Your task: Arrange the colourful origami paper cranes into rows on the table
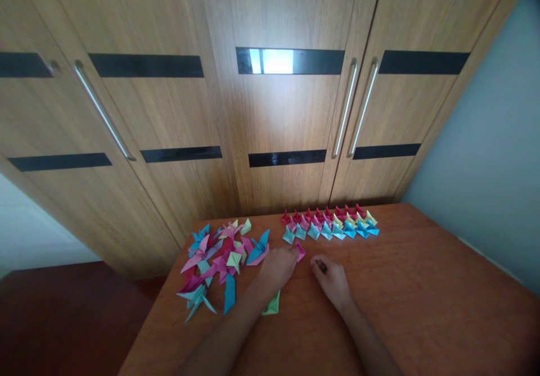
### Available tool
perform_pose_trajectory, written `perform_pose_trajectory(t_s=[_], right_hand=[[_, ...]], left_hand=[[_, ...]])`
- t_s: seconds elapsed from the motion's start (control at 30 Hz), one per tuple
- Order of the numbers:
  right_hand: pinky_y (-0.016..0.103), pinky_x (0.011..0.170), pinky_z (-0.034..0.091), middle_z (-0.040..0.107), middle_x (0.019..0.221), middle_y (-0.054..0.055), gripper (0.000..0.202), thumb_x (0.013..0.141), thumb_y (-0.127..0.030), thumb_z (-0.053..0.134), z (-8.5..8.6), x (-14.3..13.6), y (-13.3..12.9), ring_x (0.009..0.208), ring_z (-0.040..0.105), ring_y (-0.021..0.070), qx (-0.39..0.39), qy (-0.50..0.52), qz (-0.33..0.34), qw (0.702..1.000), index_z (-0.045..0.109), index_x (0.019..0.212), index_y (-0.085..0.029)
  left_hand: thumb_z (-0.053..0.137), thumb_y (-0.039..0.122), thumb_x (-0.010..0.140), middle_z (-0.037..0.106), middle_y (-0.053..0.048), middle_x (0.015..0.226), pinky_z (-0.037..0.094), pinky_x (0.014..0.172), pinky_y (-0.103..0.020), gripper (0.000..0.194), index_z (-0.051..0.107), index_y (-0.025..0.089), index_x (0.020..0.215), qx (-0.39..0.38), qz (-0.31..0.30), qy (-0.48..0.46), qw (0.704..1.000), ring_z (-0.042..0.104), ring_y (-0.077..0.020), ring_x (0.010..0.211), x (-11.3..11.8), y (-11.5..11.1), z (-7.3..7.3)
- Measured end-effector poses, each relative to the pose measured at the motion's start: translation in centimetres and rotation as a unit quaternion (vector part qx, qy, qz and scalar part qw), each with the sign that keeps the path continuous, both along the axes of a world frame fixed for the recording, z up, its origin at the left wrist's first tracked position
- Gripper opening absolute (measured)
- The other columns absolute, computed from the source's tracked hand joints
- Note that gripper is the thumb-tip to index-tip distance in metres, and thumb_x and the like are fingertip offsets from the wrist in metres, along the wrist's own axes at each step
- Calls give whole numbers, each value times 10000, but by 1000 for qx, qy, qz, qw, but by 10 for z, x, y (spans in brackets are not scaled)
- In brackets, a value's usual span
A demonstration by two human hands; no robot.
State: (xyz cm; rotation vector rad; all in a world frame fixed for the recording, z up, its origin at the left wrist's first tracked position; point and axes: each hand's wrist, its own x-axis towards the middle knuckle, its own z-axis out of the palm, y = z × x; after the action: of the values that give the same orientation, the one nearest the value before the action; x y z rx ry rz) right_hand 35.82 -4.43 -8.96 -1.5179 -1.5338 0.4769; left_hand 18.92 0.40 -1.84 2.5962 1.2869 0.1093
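Observation:
My left hand (278, 266) is closed low over the table, its fingertips on a small pink folded-paper piece (300, 250). Just to the right, my right hand (332, 279) has its fingers curled in, and nothing shows in them. Under my left forearm a green folded paper (272, 304) is partly hidden. Beside my left hand lies a blue and pink paper crane (259, 248), at the edge of a loose heap of coloured origami (219, 263). Past both hands, small folded-paper pieces stand in rows: red (317, 214) at the back, pink and yellow between, blue (327, 231) in front.
The brown wooden table (422, 286) carries everything. A wooden wardrobe (282, 112) with metal handles and dark strips stands close behind its far edge. At the right is a pale wall (476, 157). Reddish floor (63, 308) shows beyond the table's left edge.

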Motion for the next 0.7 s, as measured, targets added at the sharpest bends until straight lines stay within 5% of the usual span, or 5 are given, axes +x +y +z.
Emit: perform_pose_trajectory(t_s=[0.7], right_hand=[[246, 600, 448, 660, 683, 16, 218, 811, -330, 457, -8, 3, 3, 634, 608, 172, -10, 11, -14, 1000, 633, 768, -209]], left_hand=[[360, 180, 900, 675, -153, 971, 498, 769, -335, 285, 634, 144, 970, 18, 39, 41, 998, 645, -254, 918, 31, 26, 2]])
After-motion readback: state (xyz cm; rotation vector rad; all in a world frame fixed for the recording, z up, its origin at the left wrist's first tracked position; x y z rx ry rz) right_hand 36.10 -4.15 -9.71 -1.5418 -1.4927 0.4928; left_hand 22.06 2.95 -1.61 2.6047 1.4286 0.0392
